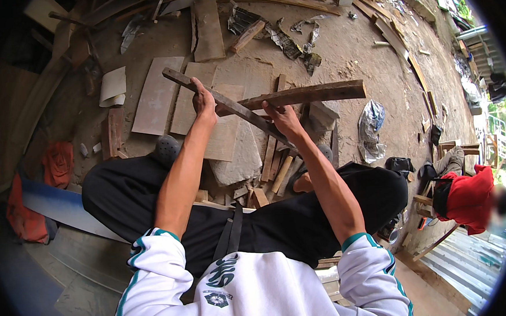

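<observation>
My left hand (204, 102) is closed around a long, narrow strip of dark wood (237, 108), towards its upper left end. The strip slants down to the right and crosses over a thicker wooden bar (324, 92) near that bar's left end. My right hand (284, 120) is closed at the bar's near edge, thumb against it; its other fingers are mostly hidden. Close by my right hand passes the strip's lower part. Both pieces are held off the ground, above flat boards (186, 107) and a pale stone slab (238, 159).
Wood offcuts (273, 162) lie between my feet. A grey stone block (323, 118) sits beyond my right hand, and crumpled silver plastic (372, 130) to its right. At left is a handsaw-like blue-white blade (64, 204). A person in red (467, 200) is at the far right.
</observation>
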Action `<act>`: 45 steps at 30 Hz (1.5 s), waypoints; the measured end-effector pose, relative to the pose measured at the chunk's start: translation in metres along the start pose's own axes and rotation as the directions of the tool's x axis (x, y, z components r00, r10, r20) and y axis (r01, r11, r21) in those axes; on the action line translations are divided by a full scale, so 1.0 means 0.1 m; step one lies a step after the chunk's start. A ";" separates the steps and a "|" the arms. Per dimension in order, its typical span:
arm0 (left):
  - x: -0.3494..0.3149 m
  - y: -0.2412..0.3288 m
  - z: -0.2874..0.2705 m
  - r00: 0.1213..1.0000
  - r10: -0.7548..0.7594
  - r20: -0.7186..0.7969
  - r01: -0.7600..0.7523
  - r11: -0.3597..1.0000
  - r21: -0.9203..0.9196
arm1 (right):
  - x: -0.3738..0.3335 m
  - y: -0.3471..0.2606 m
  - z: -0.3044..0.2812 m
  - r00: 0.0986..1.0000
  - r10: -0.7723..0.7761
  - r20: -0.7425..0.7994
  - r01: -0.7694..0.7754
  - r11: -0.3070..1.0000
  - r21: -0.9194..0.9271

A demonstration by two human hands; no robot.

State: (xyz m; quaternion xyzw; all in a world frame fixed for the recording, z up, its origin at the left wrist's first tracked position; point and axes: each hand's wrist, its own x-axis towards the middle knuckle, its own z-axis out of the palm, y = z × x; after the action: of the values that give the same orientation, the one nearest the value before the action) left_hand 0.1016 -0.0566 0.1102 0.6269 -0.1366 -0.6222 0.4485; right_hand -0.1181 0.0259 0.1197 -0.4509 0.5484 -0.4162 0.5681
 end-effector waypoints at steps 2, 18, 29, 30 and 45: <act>0.06 -0.03 0.01 0.999 0.040 -0.034 -0.038 0.998 0.041 | 0.01 0.02 -0.01 1.000 -0.024 -0.001 0.024 0.999 -0.037; 0.39 -0.16 0.45 0.996 0.044 0.082 -0.055 0.988 0.146 | 0.01 0.29 -0.26 0.972 -0.230 -0.055 0.212 0.950 -0.231; 0.24 -0.63 0.72 0.905 -0.074 0.418 0.038 0.995 0.093 | 0.18 0.56 -0.35 0.919 -0.370 -0.133 0.303 0.882 -0.360; 0.20 -0.63 0.74 0.907 -0.137 0.397 0.084 0.986 0.147 | 0.20 0.59 -0.34 0.920 -0.366 -0.137 0.298 0.884 -0.359; 0.46 -0.93 0.74 0.901 0.037 0.433 -0.165 0.951 0.262 | 0.44 0.80 -0.53 0.929 -0.017 -0.369 0.045 0.997 0.065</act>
State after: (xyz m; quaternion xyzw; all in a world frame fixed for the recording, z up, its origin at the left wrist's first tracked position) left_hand 0.0073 -0.0670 0.0251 0.5285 -0.3533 -0.6918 0.3426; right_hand -0.1702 0.0001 0.0316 -0.3526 0.6225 -0.5219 0.4646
